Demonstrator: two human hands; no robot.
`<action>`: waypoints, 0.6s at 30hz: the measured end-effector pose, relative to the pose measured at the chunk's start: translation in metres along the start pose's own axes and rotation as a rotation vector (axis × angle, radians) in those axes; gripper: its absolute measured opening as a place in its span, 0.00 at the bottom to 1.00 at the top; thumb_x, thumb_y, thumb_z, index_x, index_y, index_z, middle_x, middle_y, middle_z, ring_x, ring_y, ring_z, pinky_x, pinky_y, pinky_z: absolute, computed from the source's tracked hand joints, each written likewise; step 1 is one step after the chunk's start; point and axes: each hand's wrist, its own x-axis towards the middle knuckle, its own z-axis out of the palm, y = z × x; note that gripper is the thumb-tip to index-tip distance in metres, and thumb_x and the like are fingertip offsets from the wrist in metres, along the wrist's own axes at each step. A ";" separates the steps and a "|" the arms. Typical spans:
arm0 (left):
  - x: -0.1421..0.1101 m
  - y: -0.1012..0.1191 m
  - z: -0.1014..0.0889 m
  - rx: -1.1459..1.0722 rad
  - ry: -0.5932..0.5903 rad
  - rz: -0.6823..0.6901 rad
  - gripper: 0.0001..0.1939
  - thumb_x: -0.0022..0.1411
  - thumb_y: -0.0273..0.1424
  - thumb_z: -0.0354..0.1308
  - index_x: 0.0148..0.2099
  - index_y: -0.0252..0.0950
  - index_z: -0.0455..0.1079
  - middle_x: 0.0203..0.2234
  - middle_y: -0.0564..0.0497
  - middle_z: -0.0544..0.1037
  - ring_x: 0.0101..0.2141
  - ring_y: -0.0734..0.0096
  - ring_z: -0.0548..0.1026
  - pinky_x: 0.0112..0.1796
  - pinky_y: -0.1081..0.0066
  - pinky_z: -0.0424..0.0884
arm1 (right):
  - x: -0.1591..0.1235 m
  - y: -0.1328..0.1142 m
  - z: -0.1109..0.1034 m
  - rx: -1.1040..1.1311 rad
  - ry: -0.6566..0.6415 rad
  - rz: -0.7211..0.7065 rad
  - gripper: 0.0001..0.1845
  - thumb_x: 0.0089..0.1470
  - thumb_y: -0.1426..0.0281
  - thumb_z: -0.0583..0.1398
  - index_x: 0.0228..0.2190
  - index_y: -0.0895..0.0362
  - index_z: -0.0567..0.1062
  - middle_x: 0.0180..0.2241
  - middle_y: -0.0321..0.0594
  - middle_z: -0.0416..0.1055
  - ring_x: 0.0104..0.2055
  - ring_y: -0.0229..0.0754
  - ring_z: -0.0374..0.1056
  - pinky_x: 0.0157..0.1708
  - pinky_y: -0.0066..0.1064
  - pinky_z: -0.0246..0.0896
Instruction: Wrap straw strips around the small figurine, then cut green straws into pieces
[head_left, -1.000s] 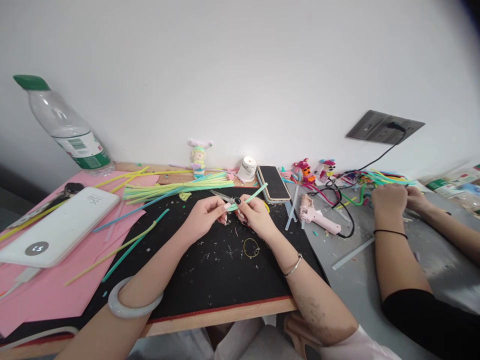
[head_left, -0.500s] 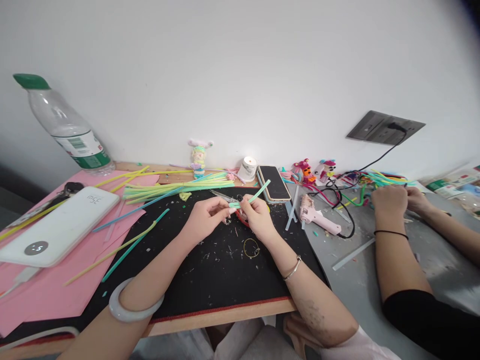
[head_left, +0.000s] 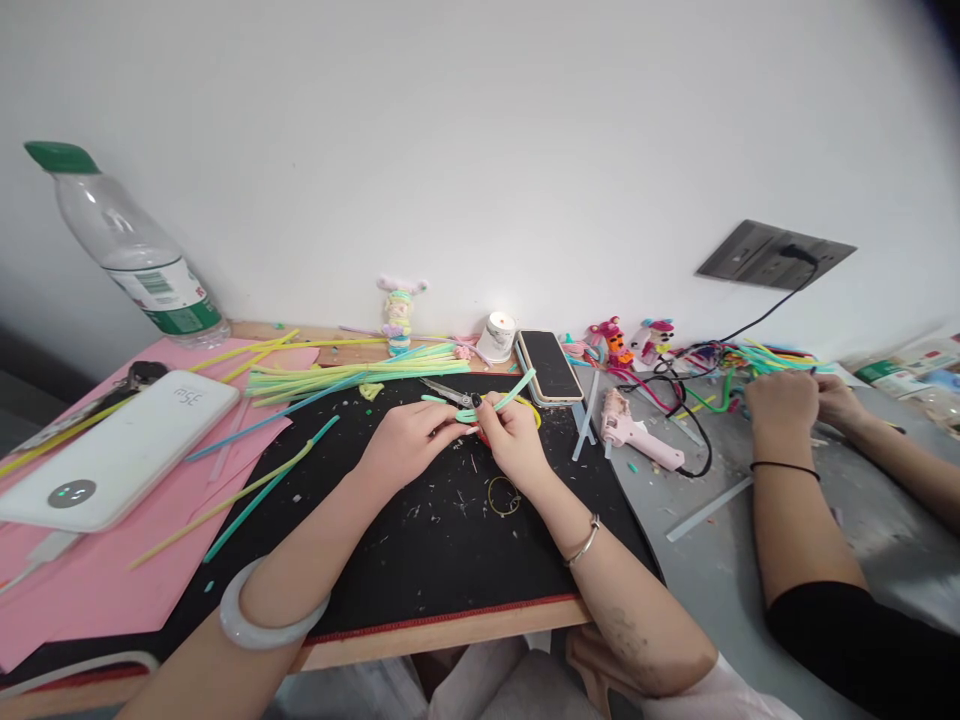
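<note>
My left hand [head_left: 409, 440] and my right hand [head_left: 510, 432] meet over the black mat [head_left: 420, 540], both pinching a short mint-green pipe cleaner [head_left: 504, 396]. Its free end sticks up to the right toward the phone [head_left: 550, 366]. Small scissors [head_left: 446, 393] lie on the mat just behind my fingers. A bundle of green and yellow pipe cleaners [head_left: 352, 375] lies behind the left hand. A thin wire ring [head_left: 502, 495] rests on the mat below my right wrist.
A plastic bottle [head_left: 131, 250], a white power bank [head_left: 112, 450] and pink paper [head_left: 90, 560] are at left. A pink glue gun [head_left: 637, 435] with black cord lies right of the mat. Another person's hands [head_left: 787, 400] work on coloured stems at far right.
My hands have drawn closer together on the green pipe cleaner and its left end now curls near the scissors. The other person's hands have barely shifted.
</note>
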 end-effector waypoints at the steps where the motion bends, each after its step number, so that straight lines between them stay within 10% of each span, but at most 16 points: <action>1: 0.000 -0.001 0.000 0.011 -0.010 0.008 0.14 0.62 0.39 0.51 0.31 0.37 0.72 0.27 0.48 0.78 0.29 0.69 0.73 0.33 0.72 0.65 | 0.000 0.000 0.000 -0.016 -0.007 -0.006 0.19 0.59 0.64 0.50 0.18 0.56 0.57 0.18 0.30 0.51 0.22 0.34 0.49 0.25 0.28 0.46; 18: 0.001 0.001 0.000 -0.015 -0.073 -0.021 0.16 0.64 0.37 0.47 0.30 0.37 0.70 0.25 0.49 0.75 0.28 0.68 0.71 0.31 0.71 0.62 | -0.002 -0.001 0.002 -0.008 0.040 -0.006 0.19 0.59 0.64 0.50 0.18 0.56 0.57 0.18 0.31 0.52 0.22 0.34 0.49 0.25 0.28 0.46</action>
